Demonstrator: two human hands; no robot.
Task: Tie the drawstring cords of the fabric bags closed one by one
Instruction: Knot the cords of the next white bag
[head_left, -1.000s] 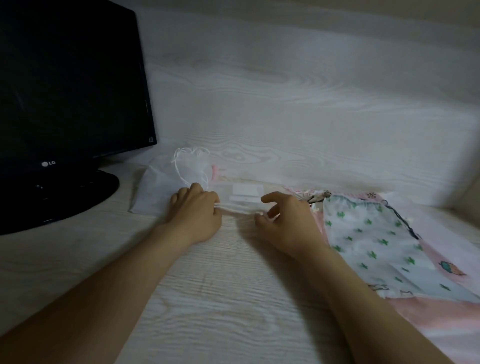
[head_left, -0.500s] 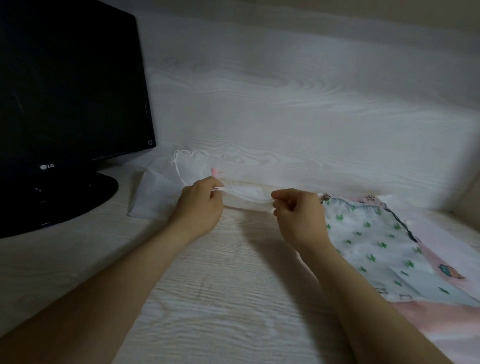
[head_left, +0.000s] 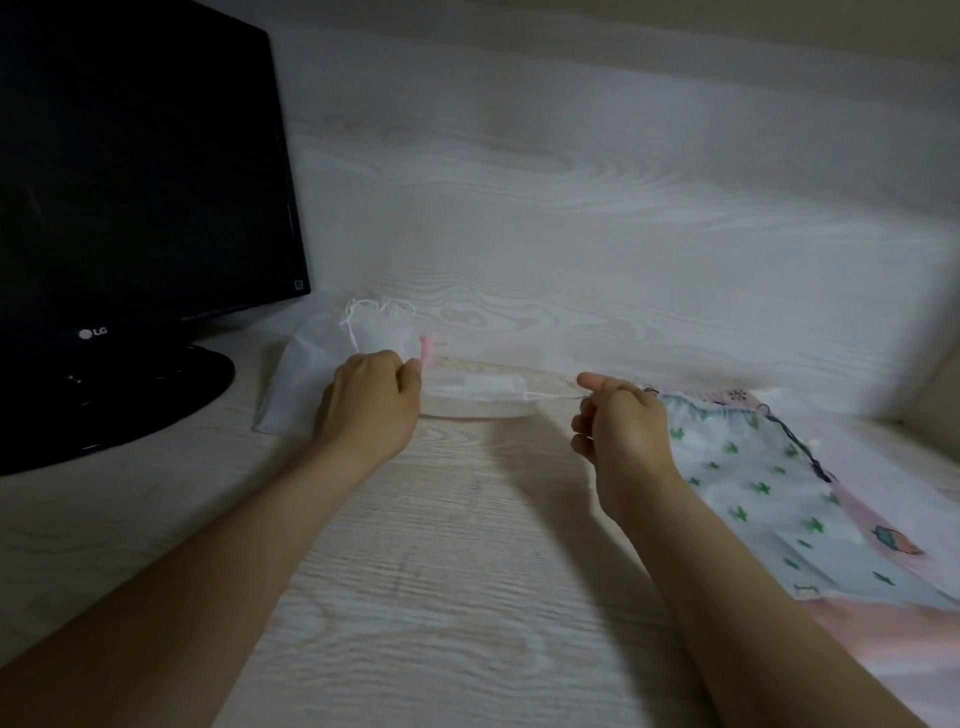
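Observation:
A small white fabric bag (head_left: 470, 397) lies on the desk between my hands. My left hand (head_left: 371, 402) pinches its left end, where a pink bit shows at my fingertips. From the bag's right end a thin white cord (head_left: 553, 396) runs taut to my right hand (head_left: 618, 423), which pinches it. Behind my left hand lies another white bag (head_left: 332, 358) with its white cord bunched at the top. A cactus-print bag (head_left: 753, 488) with a dark cord rests to the right, on pink fabric (head_left: 893, 525).
A black monitor (head_left: 140, 171) on a round black base (head_left: 130, 395) stands at the left. A pale wood-grain wall (head_left: 571, 208) rises right behind the bags. The pale wooden desk (head_left: 441, 571) stretches toward me between my forearms.
My hands have moved apart, the right one sliding right and drawing the white cord out taut. The small bag is narrower and bunched between them.

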